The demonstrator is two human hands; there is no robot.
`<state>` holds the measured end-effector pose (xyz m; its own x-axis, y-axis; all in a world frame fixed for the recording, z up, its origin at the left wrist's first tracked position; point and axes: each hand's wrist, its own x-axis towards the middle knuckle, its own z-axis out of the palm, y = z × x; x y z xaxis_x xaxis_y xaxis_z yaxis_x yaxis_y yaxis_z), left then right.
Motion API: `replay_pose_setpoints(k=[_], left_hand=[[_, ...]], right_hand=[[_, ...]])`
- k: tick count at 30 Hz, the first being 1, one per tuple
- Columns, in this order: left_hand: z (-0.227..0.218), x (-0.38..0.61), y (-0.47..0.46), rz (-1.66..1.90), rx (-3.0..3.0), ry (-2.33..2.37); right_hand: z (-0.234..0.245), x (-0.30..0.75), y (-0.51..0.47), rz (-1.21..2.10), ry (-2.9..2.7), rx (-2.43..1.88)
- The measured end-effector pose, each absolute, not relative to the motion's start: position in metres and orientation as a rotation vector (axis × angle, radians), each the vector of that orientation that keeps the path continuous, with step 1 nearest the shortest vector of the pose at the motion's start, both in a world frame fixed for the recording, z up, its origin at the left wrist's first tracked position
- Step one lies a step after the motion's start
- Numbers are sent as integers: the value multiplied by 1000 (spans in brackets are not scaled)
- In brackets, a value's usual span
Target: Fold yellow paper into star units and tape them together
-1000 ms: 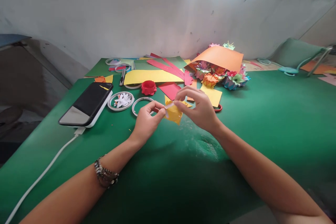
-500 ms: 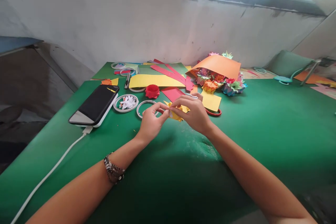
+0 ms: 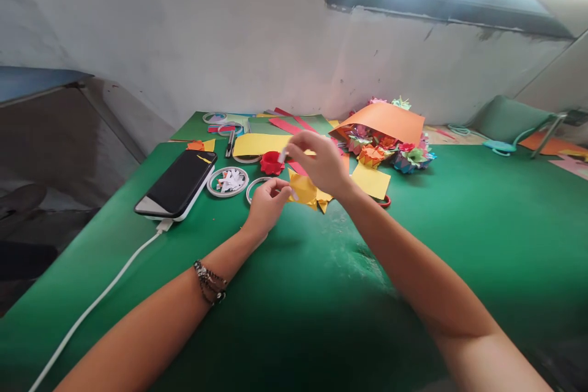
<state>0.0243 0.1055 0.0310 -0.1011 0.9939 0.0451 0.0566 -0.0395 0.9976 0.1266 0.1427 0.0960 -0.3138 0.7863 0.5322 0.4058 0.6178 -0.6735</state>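
Note:
My left hand (image 3: 266, 207) pinches the left end of a folded yellow paper piece (image 3: 304, 188) with pointed edges. A small pale patch shows on that paper beside the fingertips. My right hand (image 3: 321, 162) is raised above the yellow piece, thumb and fingers closed on a small white paper strip (image 3: 282, 155). Just behind the hands sits a red paper cup (image 3: 272, 166) with a pointed rim. A tape roll (image 3: 250, 191) is partly covered by my left hand. Another tape roll (image 3: 210, 186) has white paper scraps (image 3: 230, 180) inside its ring.
A phone (image 3: 177, 184) with a white cable (image 3: 98, 300) lies at left on the green table (image 3: 482, 220). Behind are a cutter (image 3: 230, 143), a yellow strip (image 3: 257, 144) and red strips. Several paper flowers (image 3: 411, 157) sit under an orange sheet (image 3: 386, 122). Red-handled scissors (image 3: 384, 202) are mostly covered.
My right hand has come away from the yellow paper, up and slightly left, with a white strip in its fingers. My left hand still pinches the paper. The view has shifted slightly.

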Motion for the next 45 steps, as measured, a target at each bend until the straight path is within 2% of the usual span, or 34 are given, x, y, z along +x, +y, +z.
replay_pose_setpoints(k=[5, 11, 17, 22, 27, 32, 36, 40, 45], left_hand=[[31, 21, 106, 1290, 1280, 1403], [28, 18, 107, 1394, 1182, 1346], [35, 22, 105, 1310, 1151, 1350], [32, 24, 107, 1358, 1099, 1259], [31, 22, 107, 1381, 1059, 1248], [32, 23, 108, 1372, 1059, 1147], [31, 24, 108, 1347, 1126, 1065], [29, 26, 107, 1288, 1154, 1002], [30, 31, 103, 1206, 1030, 890]], right_hand=[[86, 52, 166, 525, -2340, -1159], [72, 15, 182, 579, -2397, -1323], [74, 33, 190, 609, -2370, -1202], [72, 40, 195, 762, -2291, -1128], [86, 60, 184, 735, -2236, -974], [91, 124, 166, 617, -2099, -912], [77, 169, 151, 919, -2079, -1043], [61, 183, 141, 1231, -1989, -910], [52, 179, 137, 1217, -1656, -888]])
